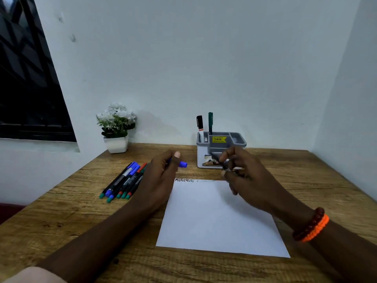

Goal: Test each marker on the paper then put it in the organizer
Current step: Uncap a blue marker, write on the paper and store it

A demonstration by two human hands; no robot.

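Blue cap (183, 164) pinched in left hand (163, 172); right hand (242, 172) grips dark marker body (221, 162), both above white paper (220, 217). Pile of markers (124, 180) lies left of paper. Grey organizer (221, 149) behind holds two upright markers (205, 125).

A potted white flower plant (116, 127) stands on the wooden desk (61, 217).

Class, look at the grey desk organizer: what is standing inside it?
The grey organizer holds two capped markers in its left slots: one black-capped, one green. The right hand hides its lower front, and compartment bottoms are not visible.
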